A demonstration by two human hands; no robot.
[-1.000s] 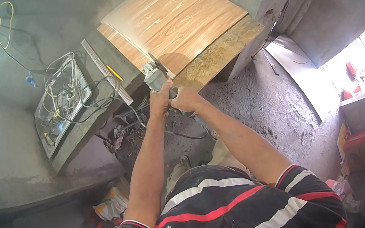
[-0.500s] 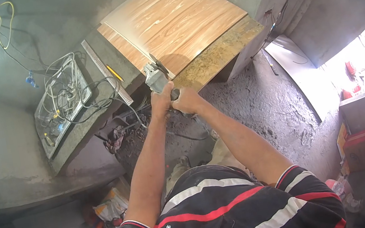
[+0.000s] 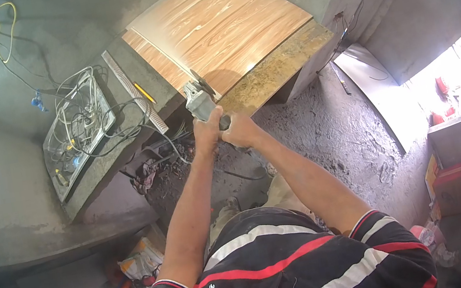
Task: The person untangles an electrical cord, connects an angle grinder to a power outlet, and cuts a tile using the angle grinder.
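Observation:
Both hands are closed around an angle grinder (image 3: 199,101) with a grey body. My left hand (image 3: 208,129) wraps its body, and my right hand (image 3: 240,130) grips the rear part close beside it. The dark cutting disc (image 3: 202,81) stands at the near edge of a wood-grain panel (image 3: 228,22). A pale straight line (image 3: 159,46) runs along the panel's left side up to the disc. Under the panel lies a yellowish, dusty board (image 3: 281,65). Whether the disc touches the panel at this instant is hard to see.
Left of the panel, a perforated metal strip (image 3: 133,90) and a yellow pencil-like stick (image 3: 144,92) lie on the concrete slab (image 3: 126,138). A tray (image 3: 111,118) there holds tangled cables. The grinder's cord hangs below my hands. Rough, muddy floor (image 3: 325,128) and a leaning white sheet (image 3: 378,95) are to the right.
The grinder and both my hands have shifted slightly toward me and to the right. The panel has stayed in place, with the haze over it a little thinner.

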